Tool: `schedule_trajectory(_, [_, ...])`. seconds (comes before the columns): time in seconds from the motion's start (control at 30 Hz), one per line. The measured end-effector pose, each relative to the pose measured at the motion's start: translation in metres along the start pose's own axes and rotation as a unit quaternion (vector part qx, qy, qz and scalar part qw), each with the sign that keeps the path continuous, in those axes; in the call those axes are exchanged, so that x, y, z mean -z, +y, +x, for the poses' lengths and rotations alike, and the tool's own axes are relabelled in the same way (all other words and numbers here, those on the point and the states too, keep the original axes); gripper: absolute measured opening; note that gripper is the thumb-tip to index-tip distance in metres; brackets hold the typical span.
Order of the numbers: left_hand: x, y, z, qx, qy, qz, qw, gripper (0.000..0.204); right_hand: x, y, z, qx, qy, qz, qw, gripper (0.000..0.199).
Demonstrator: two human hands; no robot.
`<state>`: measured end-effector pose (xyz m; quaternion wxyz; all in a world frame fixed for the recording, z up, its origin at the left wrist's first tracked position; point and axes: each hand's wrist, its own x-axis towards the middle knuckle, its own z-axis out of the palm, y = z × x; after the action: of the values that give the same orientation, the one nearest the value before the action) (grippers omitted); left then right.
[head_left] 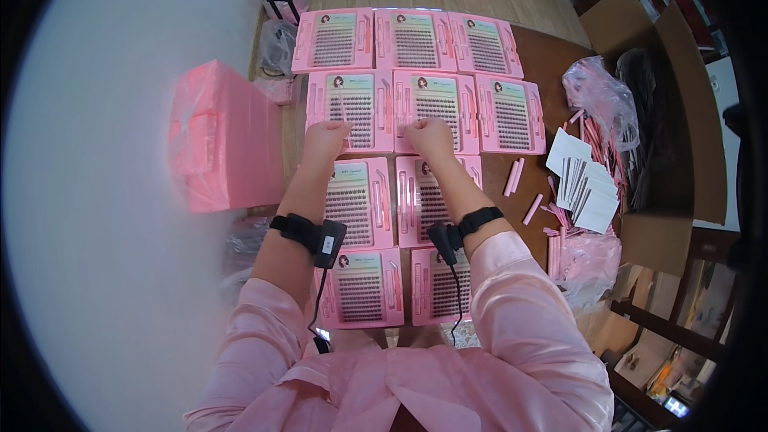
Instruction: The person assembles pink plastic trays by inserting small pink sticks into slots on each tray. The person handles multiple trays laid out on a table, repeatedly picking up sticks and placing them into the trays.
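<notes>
Pink lash tray [353, 110], rows of dark lashes; left hand [324, 142] and right hand [430, 138] fisted, grip contents hidden.

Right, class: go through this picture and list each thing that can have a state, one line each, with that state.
Left hand: closed, fingertips on a second-row tray.
Right hand: closed, fingertips on the middle second-row tray.
Pink lash trays: flat, face up, in rows.
Pink wrapped block: sealed, at the left.
Cardboard box: open.
White cards: loosely fanned stack.
Pink sticks: loose, scattered.
Clear plastic bag: crumpled, open.
</notes>
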<state>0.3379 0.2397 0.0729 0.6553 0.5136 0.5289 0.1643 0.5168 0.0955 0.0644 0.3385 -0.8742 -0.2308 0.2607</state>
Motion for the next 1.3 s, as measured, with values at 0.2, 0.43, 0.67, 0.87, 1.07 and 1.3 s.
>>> schedule_trajectory(0.2, [0.012,0.004,0.006,0.043,-0.085,-0.107,0.99,0.02,-0.012,-0.026,-0.026,-0.009,-0.081,0.134,0.988,0.029])
schedule_trajectory(0.43, [0.017,0.011,-0.004,0.073,-0.159,-0.12,0.977,0.017,-0.052,-0.063,-0.051,-0.027,-0.235,0.298,0.925,0.016])
schedule_trajectory(0.67, [0.051,0.006,0.01,0.059,-0.205,-0.048,0.976,0.019,-0.083,-0.069,-0.052,-0.05,-0.223,0.341,0.912,0.017])
schedule_trajectory(0.87, [0.067,0.003,0.021,0.035,-0.209,0.047,0.976,0.016,-0.103,-0.071,-0.058,0.026,-0.159,0.246,0.956,0.02])
schedule_trajectory(1.07, [0.103,0.005,0.047,-0.029,-0.1,0.04,0.994,0.018,-0.113,-0.083,-0.048,0.111,-0.055,0.099,0.987,0.019])
schedule_trajectory(1.3, [0.141,0.036,0.079,-0.041,-0.043,0.066,0.996,0.021,-0.135,-0.103,-0.03,0.061,-0.086,0.064,0.992,0.02])
